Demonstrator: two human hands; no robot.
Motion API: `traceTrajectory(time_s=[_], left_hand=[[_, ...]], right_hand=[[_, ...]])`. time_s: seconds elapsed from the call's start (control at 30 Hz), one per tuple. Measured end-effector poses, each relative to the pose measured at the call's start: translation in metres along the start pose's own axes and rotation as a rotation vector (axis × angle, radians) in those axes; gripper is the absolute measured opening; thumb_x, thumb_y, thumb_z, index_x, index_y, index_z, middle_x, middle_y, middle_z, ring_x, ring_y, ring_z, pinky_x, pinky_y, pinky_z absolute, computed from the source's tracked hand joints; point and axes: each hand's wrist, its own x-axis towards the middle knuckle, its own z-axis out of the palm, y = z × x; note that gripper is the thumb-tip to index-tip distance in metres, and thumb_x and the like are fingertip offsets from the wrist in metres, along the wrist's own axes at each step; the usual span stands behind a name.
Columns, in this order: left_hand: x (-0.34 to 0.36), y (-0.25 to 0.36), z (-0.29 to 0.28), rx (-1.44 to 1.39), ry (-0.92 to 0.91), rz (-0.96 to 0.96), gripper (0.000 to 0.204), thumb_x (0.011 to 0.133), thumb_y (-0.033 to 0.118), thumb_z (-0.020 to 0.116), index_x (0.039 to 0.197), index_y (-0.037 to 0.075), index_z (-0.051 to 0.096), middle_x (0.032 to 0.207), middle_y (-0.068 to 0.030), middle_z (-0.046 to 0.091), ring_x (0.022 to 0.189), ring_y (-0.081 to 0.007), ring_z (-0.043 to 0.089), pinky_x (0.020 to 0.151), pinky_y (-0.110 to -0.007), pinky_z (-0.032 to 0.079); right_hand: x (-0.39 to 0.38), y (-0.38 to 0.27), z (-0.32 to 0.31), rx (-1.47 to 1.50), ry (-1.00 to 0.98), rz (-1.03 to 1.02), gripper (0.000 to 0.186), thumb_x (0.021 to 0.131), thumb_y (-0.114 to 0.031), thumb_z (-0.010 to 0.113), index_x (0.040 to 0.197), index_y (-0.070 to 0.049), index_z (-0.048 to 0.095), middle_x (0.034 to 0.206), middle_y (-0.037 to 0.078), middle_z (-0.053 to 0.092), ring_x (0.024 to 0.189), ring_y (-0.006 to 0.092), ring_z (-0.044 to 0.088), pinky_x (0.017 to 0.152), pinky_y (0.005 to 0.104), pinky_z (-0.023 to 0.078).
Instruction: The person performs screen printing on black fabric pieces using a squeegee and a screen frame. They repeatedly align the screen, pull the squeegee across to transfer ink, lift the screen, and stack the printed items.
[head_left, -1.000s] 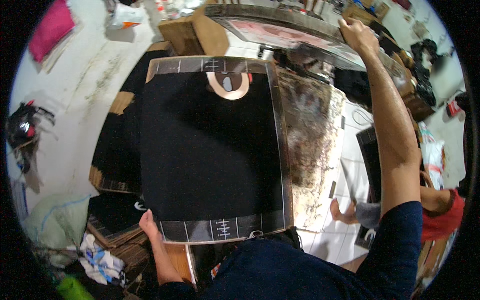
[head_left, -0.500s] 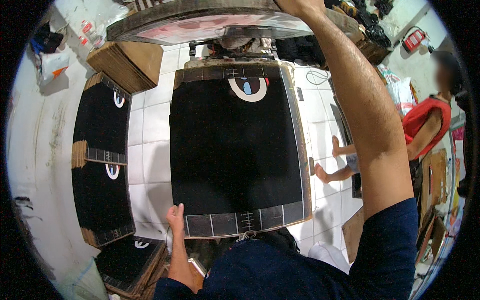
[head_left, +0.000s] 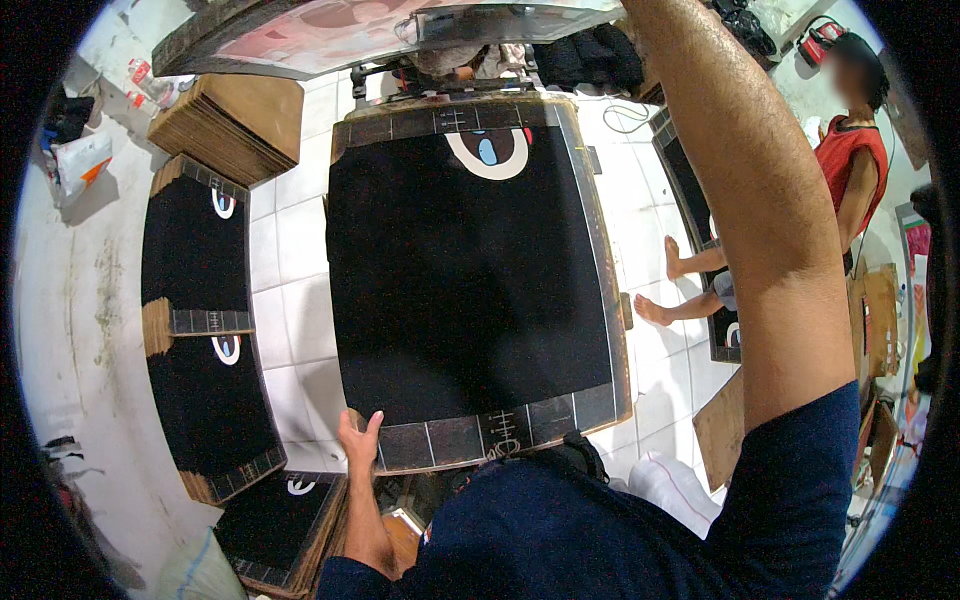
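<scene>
A black cloth panel (head_left: pixel 465 270) lies flat on a board (head_left: pixel 560 415) with ruled marks along its near and far ends. A white, blue and dark eye print (head_left: pixel 490 158) sits at the cloth's far end. My left hand (head_left: pixel 358 440) is at the board's near left corner, thumb and fingers apart. My right arm (head_left: pixel 735 170) stretches up past the top edge, so its hand is out of the picture. Beside that arm a wooden-framed printing screen (head_left: pixel 340 45), its mesh stained pink, is raised and tilted above the board's far end.
At left, more cloth-covered boards (head_left: pixel 195 250) lie by the wall, with a stack of brown boards (head_left: pixel 240 120) behind. Another cloth-covered stack (head_left: pixel 270 530) is at lower left. A person in a red top (head_left: pixel 855 180) is at right, bare feet on the tiled floor (head_left: pixel 650 280).
The raised screen has shifted left and up in view, and my right hand has passed out of the top edge. My left hand's thumb and fingers have spread. The person at right sits more upright.
</scene>
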Motion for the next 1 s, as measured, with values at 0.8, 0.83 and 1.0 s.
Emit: traceTrajectory(time_s=[0.8, 0.83, 1.0], left_hand=[[0.005, 0.010, 0.001, 0.046, 0.052, -0.139, 0.067, 0.074, 0.029, 0.093, 0.117, -0.002, 0.051, 0.106, -0.0202, 0.059, 0.099, -0.0330, 0.058, 0.091, -0.043, 0.048], [0.006, 0.006, 0.003, 0.037, 0.025, -0.157, 0.067, 0.074, 0.028, 0.093, 0.117, -0.002, 0.051, 0.108, -0.0209, 0.058, 0.100, -0.0342, 0.058, 0.092, -0.043, 0.047], [0.015, -0.004, 0.008, 0.174, 0.001, -0.097, 0.069, 0.074, 0.030, 0.093, 0.119, -0.002, 0.052, 0.115, -0.0234, 0.056, 0.110, -0.0396, 0.056, 0.096, -0.048, 0.046]], right_hand=[[0.028, 0.002, -0.001, -0.028, -0.005, -0.028, 0.068, 0.092, -0.056, 0.048, 0.122, 0.001, 0.071, 0.129, 0.025, 0.068, 0.121, 0.0403, 0.065, 0.101, 0.0467, 0.050], [0.027, 0.002, -0.002, -0.025, -0.005, -0.026, 0.068, 0.092, -0.056, 0.047, 0.122, 0.001, 0.071, 0.129, 0.025, 0.068, 0.121, 0.0402, 0.065, 0.101, 0.0467, 0.050], [0.010, -0.004, -0.010, -0.013, -0.008, -0.001, 0.068, 0.093, -0.055, 0.046, 0.123, 0.001, 0.070, 0.129, 0.024, 0.068, 0.121, 0.0399, 0.065, 0.101, 0.0468, 0.050]])
